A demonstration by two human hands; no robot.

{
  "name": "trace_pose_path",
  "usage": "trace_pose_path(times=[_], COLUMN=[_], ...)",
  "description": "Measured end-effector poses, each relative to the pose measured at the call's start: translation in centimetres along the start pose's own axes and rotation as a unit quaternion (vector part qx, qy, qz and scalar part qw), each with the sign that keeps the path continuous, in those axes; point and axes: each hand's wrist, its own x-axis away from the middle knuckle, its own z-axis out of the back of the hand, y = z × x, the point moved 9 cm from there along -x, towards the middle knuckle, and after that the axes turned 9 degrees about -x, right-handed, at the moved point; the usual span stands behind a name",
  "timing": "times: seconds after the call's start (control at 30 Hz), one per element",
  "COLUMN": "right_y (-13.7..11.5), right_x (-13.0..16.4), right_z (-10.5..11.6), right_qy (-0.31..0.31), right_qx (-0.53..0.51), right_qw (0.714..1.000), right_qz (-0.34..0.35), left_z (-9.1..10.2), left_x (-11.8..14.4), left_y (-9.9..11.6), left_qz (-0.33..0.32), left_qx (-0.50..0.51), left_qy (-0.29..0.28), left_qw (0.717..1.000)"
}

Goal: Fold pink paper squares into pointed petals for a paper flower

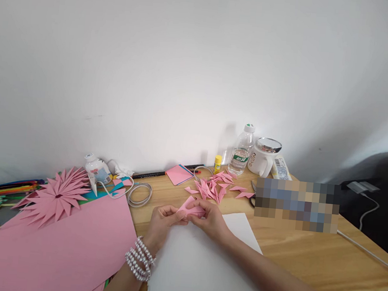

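My left hand (161,220) and my right hand (211,219) meet over a white sheet (199,269) on the wooden table (306,257). Both pinch a small folded pink paper piece (191,207) between their fingertips. A pearl bracelet (140,259) wraps my left wrist. Just beyond the hands lies a heap of folded pink paper points (214,186). A finished pink paper flower (55,194) rests to the left on a large pink sheet (57,246).
Along the wall stand a glue bottle (96,169), a coiled white cable (139,194), a pink notepad (179,174), a yellow glue stick (217,164), a water bottle (242,151) and a white mug (263,157). Scissors (253,194) lie by the heap. Coloured strips (1,187) fill the far left.
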Motion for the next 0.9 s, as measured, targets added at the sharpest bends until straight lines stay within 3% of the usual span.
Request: trace_pose_path(times=[0.37,0.63,0.9], right_y=[0.2,0.4,-0.4], right_x=[-0.2,0.1,0.0], right_z=[0.2,-0.5,0.1], right_qy=[0.006,-0.012,0.012], right_qx=[0.003,-0.120,-0.070], right_qw=[1.000,0.992,0.998], right_qz=[0.009,-0.025,-0.002], left_z=[0.0,-0.1,0.5], left_x=[0.3,0.3,0.1], left_y=[0.9,0.8,1.1], left_qz=[-0.054,-0.038,-0.044], left_qx=[-0.085,-0.058,-0.076], left_qy=[0.019,0.020,0.040], left_qw=[0.995,0.997,0.995])
